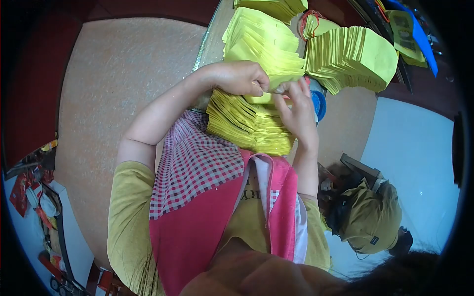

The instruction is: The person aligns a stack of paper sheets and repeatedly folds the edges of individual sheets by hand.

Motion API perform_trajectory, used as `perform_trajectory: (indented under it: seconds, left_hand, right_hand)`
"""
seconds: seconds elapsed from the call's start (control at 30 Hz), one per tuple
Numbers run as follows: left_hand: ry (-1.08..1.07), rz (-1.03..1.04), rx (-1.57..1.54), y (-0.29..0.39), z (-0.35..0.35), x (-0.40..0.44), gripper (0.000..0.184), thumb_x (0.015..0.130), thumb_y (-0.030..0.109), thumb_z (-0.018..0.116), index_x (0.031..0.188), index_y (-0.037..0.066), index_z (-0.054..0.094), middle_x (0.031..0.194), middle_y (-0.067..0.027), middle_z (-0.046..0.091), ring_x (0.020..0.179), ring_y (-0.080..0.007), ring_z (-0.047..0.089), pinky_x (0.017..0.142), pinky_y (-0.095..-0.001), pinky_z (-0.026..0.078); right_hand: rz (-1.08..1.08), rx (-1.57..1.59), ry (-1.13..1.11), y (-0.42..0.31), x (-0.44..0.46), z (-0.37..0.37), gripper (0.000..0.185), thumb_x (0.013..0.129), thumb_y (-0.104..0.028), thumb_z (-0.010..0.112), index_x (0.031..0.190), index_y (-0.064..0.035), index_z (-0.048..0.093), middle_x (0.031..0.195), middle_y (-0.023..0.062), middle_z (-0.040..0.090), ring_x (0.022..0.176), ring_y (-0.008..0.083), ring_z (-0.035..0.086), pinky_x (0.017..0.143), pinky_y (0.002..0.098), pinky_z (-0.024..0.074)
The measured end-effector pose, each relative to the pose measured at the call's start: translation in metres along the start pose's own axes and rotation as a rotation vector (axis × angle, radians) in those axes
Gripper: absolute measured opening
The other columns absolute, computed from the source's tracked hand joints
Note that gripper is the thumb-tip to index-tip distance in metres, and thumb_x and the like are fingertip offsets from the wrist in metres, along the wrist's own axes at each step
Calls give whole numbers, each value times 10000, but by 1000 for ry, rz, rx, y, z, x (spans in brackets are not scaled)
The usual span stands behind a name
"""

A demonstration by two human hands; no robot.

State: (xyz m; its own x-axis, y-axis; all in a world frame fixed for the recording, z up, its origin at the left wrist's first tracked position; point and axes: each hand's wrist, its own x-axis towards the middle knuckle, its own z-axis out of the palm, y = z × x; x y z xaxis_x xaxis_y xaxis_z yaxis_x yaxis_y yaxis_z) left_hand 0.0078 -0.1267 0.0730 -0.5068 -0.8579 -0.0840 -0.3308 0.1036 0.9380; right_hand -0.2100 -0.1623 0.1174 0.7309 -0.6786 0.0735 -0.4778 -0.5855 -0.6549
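My left hand (242, 78) is closed, knuckles up, its fingertips at the edge of a sheet of yellow paper (261, 98). Facing it from the right, my right hand (297, 109) has its thumb and bent fingers on the far end of that sheet; its fingertips are slightly blurred. Just below both hands, a thick stack of folded yellow paper (252, 129) rests against my apron. Beyond them a fanned stack of lighter yellow paper (264, 42) lies on the table. What exactly sits between the fingertips is partly hidden.
To the right stands another fanned yellow stack (353, 56), and behind it a bundle with red string (318, 24). A blue round object (319, 105) is by my right wrist. A brown bag (370, 214) is at the lower right. Cluttered shelves (47, 207) line the left.
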Motion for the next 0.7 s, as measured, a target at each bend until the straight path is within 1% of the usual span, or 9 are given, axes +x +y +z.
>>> perform_trajectory:
  seconds: [0.1,0.17,0.23,0.33,0.37,0.43,0.5,0.57,0.7]
  left_hand:
    - [106,53,69,-1,-2,0,178,857,173,639,926,15,684,756,-93,665,701,-209,624,686,-341,497]
    - [184,65,163,1,-3,5,170,856,173,641,924,26,693,760,-95,670,705,-236,634,697,-349,504]
    - [531,249,559,2,-2,12,142,843,158,664,929,60,719,793,-108,689,713,-286,655,722,-372,517]
    - [688,318,232,11,-5,10,153,840,151,686,958,62,729,851,-98,712,764,-226,685,737,-352,529]
    - [684,317,233,13,-10,6,153,840,151,686,958,62,729,851,-98,712,764,-226,685,737,-352,529]
    - [289,105,-299,15,-21,-6,184,847,153,696,987,35,721,918,-96,722,841,-166,690,762,-320,536]
    - [121,34,-277,13,-25,-11,233,874,170,673,1023,-7,702,923,-87,726,877,-136,678,790,-285,535]
    - [-73,-31,-30,9,-17,-12,265,880,166,650,1065,-19,687,911,-114,723,856,-170,686,787,-301,533]
    - [31,-68,123,-6,1,0,280,871,151,633,1088,-23,671,899,-152,709,829,-207,681,764,-349,523]
  right_hand:
    - [-227,-327,94,-19,-12,-9,142,811,-84,677,937,-72,613,866,75,667,900,276,659,1117,528,321]
    - [-225,-317,-129,-28,-18,-4,143,797,-80,655,938,-76,627,911,91,662,992,288,630,1081,527,352]
    - [-183,-334,-254,-17,-18,1,146,801,-105,651,941,-66,634,956,113,656,1025,309,614,1052,494,378]
    - [6,-163,-312,-16,-13,-3,212,811,-155,678,966,-19,624,1043,146,643,1011,348,620,917,402,483]
    - [9,-159,-310,-16,-12,-2,212,811,-155,678,966,-19,624,1043,146,643,1011,348,620,917,402,483]
    - [-21,-50,-246,-12,-7,-5,215,836,-166,677,968,-8,616,1078,168,643,1034,361,620,875,407,501]
    - [2,-60,-259,-9,-3,-4,193,859,-162,659,973,-13,615,1120,180,637,1074,361,614,891,416,494]
    - [-68,-76,-101,-5,-1,3,183,851,-149,660,958,-9,611,1047,168,648,1019,361,626,885,405,496]
    - [-20,-101,-156,-14,-8,3,142,846,-129,660,916,-19,602,919,133,658,910,334,652,949,428,481]
